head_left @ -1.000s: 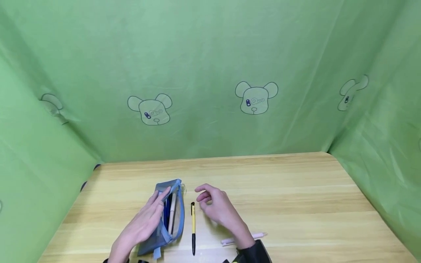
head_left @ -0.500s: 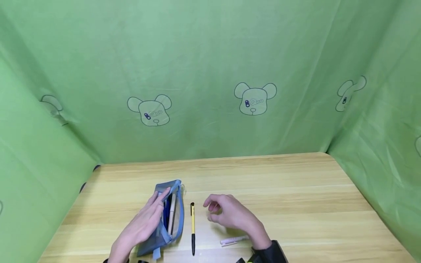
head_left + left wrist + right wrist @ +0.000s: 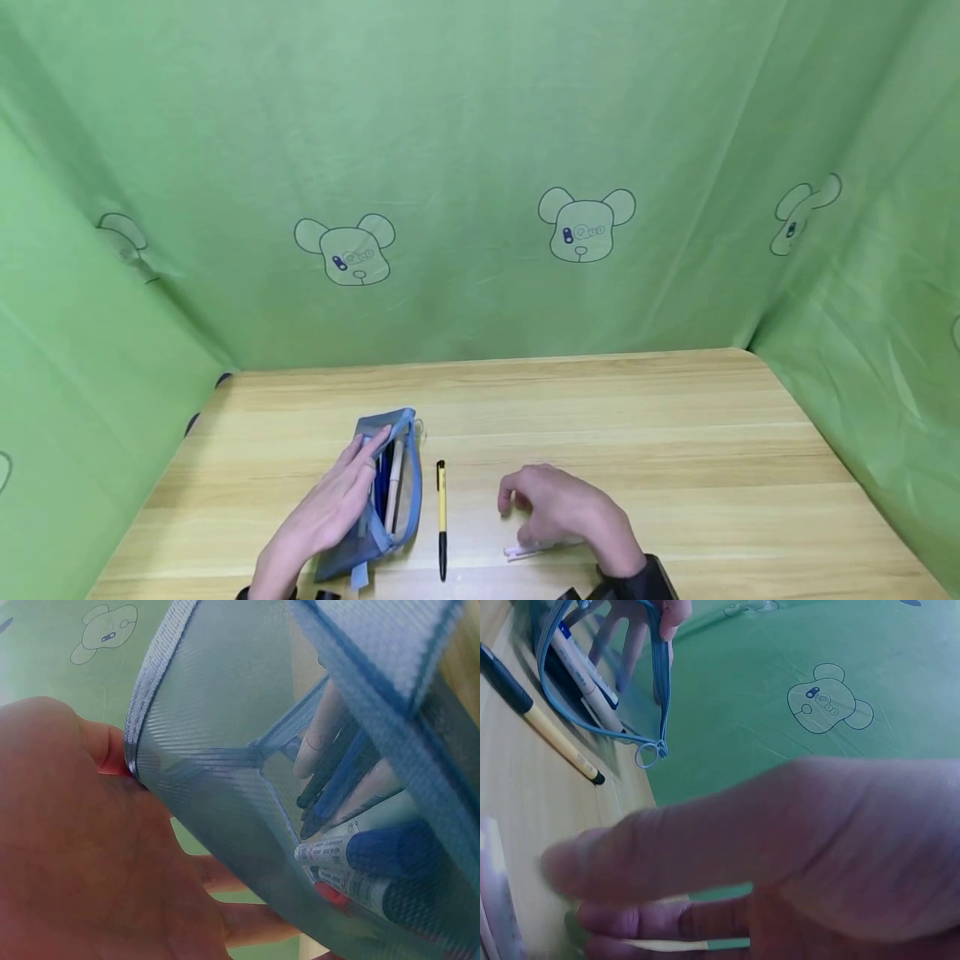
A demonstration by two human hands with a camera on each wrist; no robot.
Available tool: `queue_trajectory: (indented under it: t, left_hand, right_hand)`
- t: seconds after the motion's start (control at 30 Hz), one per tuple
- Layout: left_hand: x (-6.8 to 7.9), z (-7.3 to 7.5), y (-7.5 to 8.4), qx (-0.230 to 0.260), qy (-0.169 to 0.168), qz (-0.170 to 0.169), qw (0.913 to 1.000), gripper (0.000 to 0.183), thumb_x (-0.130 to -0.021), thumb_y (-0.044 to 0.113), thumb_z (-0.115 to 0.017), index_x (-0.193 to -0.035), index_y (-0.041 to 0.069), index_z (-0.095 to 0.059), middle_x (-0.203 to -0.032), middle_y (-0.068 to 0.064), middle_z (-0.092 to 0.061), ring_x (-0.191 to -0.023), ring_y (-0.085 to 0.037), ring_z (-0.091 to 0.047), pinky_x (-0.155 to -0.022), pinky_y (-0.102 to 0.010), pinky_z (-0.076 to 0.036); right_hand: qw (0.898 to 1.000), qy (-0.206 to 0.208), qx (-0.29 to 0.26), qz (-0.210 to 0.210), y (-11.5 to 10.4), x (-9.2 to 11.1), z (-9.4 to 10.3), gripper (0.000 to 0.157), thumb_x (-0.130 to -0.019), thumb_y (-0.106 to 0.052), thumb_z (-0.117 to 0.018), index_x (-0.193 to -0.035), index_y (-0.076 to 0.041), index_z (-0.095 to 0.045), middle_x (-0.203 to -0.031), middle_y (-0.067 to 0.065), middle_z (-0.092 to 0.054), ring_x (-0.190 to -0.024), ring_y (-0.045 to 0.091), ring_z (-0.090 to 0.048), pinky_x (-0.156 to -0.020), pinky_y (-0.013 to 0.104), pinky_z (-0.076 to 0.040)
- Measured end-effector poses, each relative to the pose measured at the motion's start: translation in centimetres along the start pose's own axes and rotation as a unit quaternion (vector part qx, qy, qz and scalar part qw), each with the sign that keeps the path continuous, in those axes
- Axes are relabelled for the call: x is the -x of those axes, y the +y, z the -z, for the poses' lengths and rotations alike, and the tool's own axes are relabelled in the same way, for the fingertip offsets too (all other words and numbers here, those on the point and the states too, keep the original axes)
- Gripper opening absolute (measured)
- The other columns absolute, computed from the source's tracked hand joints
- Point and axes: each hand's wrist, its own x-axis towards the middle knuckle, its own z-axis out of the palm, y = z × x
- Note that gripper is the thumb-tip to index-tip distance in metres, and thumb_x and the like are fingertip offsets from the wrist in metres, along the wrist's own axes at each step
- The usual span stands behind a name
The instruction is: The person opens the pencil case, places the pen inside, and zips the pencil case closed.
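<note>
A blue mesh pencil case (image 3: 415,500) lies with its zip mouth spread, and several pens (image 3: 393,483) and markers (image 3: 390,851) show inside. My left hand (image 3: 330,508) holds its left rim, one digit over the edge and straight fingers behind the mesh. To the right of the case lies a yellow and black pen (image 3: 442,517). My right hand (image 3: 558,504) hovers low over a pale pink pen (image 3: 519,552), fingers loosely bent and nothing between them. The hand covers much of that pen; its end shows beside the fingers in the right wrist view.
The wooden table (image 3: 712,450) is backed and flanked by green cloth (image 3: 465,308) printed with bear heads. A small zip-pull ring (image 3: 646,755) hangs at the case's far corner.
My right hand has drawn back to the right and toward me, from beside the yellow and black pen to above the pale pink pen. The left hand stays on the case.
</note>
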Motion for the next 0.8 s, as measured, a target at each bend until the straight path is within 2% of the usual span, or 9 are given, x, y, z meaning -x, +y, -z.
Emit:
queue_trajectory:
  t: [0.17,0.27,0.47,0.53,0.73,0.8]
  left_hand:
    - [0.0,0.0,-0.1,-0.002,0.003,-0.002,1.0,0.05,-0.109,0.027,-0.016,-0.158,0.015,-0.025,-0.161,-0.015,-0.02,-0.145,-0.04,-0.013,-0.11,-0.068,-0.02]
    - [0.0,0.0,-0.1,-0.001,0.003,-0.002,1.0,0.05,-0.109,0.027,-0.016,-0.158,0.015,-0.025,-0.161,-0.014,-0.02,-0.145,-0.039,-0.013,-0.111,-0.067,-0.019]
    - [0.0,0.0,0.1,0.002,0.002,0.0,1.0,0.05,-0.11,0.027,-0.017,-0.157,0.015,-0.025,-0.161,-0.01,-0.022,-0.146,-0.037,-0.013,-0.111,-0.067,-0.02]
    - [0.0,0.1,0.2,0.001,0.003,0.003,1.0,0.05,-0.11,0.027,-0.018,-0.157,0.015,-0.026,-0.161,-0.012,-0.022,-0.146,-0.037,-0.013,-0.11,-0.068,-0.02]
    - [0.0,0.2,0.2,-0.003,0.006,0.002,1.0,0.05,-0.11,0.026,-0.018,-0.157,0.015,-0.026,-0.161,-0.012,-0.023,-0.146,-0.037,-0.014,-0.111,-0.067,-0.021]
    - [0.1,0.2,0.2,-0.003,0.006,0.002,1.0,0.05,-0.109,0.025,-0.018,-0.157,0.015,-0.026,-0.161,-0.012,-0.023,-0.146,-0.037,-0.014,-0.111,-0.067,-0.02]
  right_hand:
    - [0.999,0.002,0.025,-0.023,-0.2,0.5,-0.1,0.035,-0.06,0.001,-0.079,-0.081,-0.021,-0.063,-0.073,-0.004,-0.049,-0.065,0.013,-0.044,-0.054,0.026,-0.038]
    - [0.999,0.012,0.045,-0.028,-0.1,0.7,-0.4,0.036,-0.057,0.001,-0.083,-0.076,-0.019,-0.06,-0.069,-0.006,-0.048,-0.062,0.012,-0.043,-0.053,0.026,-0.038]
    - [0.998,0.015,0.043,-0.05,-0.1,0.7,-0.7,0.041,-0.053,0.007,-0.086,-0.072,-0.015,-0.058,-0.069,-0.005,-0.049,-0.061,0.014,-0.043,-0.053,0.027,-0.039]
    - [0.997,0.016,0.043,-0.057,-0.1,0.7,-0.8,0.04,-0.054,0.011,-0.083,-0.071,-0.014,-0.057,-0.069,-0.005,-0.05,-0.062,0.015,-0.044,-0.055,0.028,-0.041]
    - [0.996,0.035,0.064,-0.053,-0.2,0.6,-1.2,0.037,-0.057,0.021,-0.062,-0.066,-0.014,-0.056,-0.063,-0.006,-0.048,-0.059,0.012,-0.045,-0.054,0.027,-0.041]
    - [0.995,0.041,0.077,-0.049,-0.2,0.6,-1.4,0.036,-0.057,0.02,-0.063,-0.064,-0.015,-0.056,-0.061,-0.007,-0.047,-0.057,0.011,-0.045,-0.053,0.026,-0.041]
